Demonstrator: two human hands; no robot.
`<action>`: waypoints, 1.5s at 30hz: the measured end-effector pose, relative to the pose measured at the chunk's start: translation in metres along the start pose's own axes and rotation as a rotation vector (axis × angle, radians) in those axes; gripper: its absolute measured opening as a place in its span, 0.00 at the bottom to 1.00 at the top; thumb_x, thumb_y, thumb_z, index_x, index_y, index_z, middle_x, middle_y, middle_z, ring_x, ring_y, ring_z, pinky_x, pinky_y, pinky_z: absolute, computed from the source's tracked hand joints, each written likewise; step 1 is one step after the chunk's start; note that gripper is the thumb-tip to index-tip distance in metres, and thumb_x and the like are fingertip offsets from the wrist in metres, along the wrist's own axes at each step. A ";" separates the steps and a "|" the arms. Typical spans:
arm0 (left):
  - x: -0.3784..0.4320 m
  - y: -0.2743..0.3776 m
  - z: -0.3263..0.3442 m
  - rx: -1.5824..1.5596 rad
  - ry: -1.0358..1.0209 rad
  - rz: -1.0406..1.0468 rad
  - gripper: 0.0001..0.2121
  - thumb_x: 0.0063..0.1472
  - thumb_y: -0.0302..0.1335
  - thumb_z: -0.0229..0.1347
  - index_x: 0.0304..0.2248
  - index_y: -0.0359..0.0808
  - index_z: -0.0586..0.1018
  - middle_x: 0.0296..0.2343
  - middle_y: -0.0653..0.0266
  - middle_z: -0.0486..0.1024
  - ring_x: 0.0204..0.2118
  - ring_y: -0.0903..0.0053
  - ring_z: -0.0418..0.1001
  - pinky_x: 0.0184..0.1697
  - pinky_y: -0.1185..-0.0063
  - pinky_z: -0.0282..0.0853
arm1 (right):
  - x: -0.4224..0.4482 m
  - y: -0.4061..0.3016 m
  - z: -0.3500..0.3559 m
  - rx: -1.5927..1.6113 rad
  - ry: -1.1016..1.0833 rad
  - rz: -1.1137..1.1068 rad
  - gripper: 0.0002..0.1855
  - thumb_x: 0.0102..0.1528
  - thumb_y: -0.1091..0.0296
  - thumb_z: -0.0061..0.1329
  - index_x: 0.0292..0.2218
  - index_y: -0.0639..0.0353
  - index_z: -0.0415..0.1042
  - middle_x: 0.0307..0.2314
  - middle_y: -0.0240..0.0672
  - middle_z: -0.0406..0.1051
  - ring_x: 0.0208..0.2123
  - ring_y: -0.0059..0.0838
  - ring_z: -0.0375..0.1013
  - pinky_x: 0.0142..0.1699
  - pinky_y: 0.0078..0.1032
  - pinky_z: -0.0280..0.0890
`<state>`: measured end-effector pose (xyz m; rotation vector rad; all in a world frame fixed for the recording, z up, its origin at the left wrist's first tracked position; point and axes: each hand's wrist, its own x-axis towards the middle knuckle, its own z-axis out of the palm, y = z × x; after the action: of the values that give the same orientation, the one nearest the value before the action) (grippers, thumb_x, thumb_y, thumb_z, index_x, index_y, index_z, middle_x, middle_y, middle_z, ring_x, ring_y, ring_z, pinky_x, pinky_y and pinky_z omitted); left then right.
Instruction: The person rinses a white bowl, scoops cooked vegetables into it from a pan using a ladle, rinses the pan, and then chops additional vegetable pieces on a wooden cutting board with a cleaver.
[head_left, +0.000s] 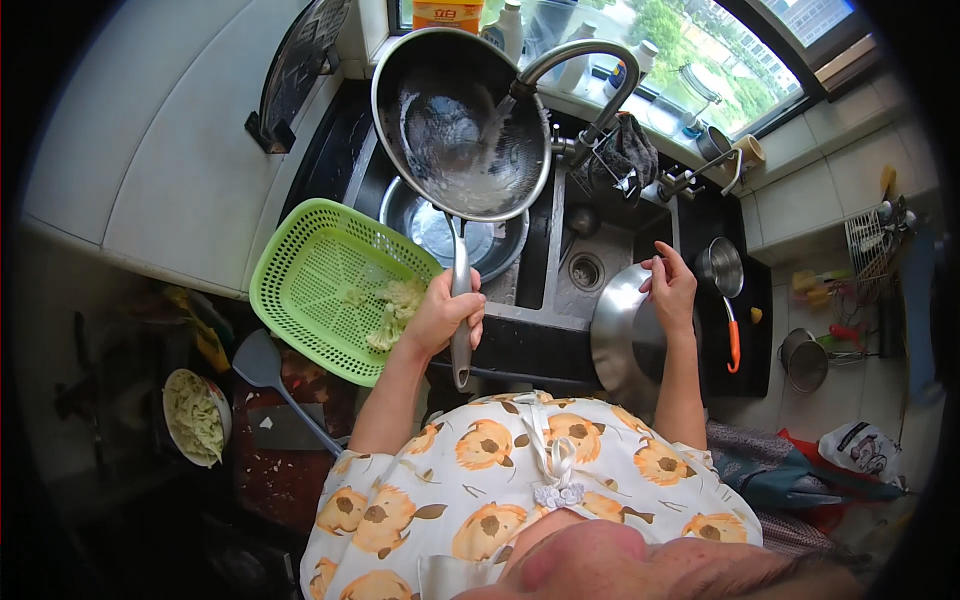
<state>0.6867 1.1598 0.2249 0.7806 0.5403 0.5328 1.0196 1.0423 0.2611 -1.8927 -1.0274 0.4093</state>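
Observation:
My left hand grips the handle of a dark wok, which is raised over the sink and tilted. Water runs into the wok from a curved faucet, and some water pools near its lower side. My right hand holds nothing, its fingers loosely apart. It is near a round stainless-steel lid or basin at the counter's front edge; contact is unclear. Under the wok, a metal basin sits in the left sink bowl. Left of my left hand is a green plastic colander basket with pale cauliflower pieces.
The right sink bowl holds a ladle. A small steel pan with an orange handle lies farther right. Lower left are a bowl of chopped vegetables, a grey spatula and a cleaver. Bottles line the windowsill.

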 end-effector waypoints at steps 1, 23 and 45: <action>-0.002 0.004 0.002 0.012 0.001 -0.005 0.10 0.56 0.21 0.50 0.35 0.36 0.62 0.14 0.69 0.63 0.11 0.80 0.65 0.13 0.81 0.65 | -0.003 0.000 -0.001 -0.002 0.006 -0.015 0.16 0.57 0.75 0.42 0.48 0.68 0.67 0.26 0.36 0.74 0.17 0.17 0.70 0.20 0.15 0.63; -0.023 0.005 -0.034 -0.061 -0.064 -0.079 0.10 0.56 0.22 0.51 0.35 0.36 0.62 0.13 0.68 0.63 0.10 0.79 0.65 0.13 0.82 0.66 | 0.158 0.045 0.094 -0.764 -0.016 -0.831 0.17 0.50 0.79 0.43 0.44 0.66 0.68 0.43 0.43 0.68 0.39 0.41 0.72 0.44 0.30 0.68; -0.047 0.003 -0.006 1.030 0.661 0.191 0.07 0.50 0.22 0.51 0.31 0.31 0.72 0.17 0.53 0.69 0.18 0.61 0.68 0.25 0.72 0.65 | 0.218 0.014 0.167 -1.233 -0.154 -1.095 0.18 0.54 0.69 0.39 0.47 0.60 0.67 0.44 0.40 0.67 0.52 0.35 0.62 0.53 0.41 0.57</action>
<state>0.6470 1.1354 0.2358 1.6576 1.4158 0.6882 1.0506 1.3057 0.1892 -1.8150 -2.5422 -0.9353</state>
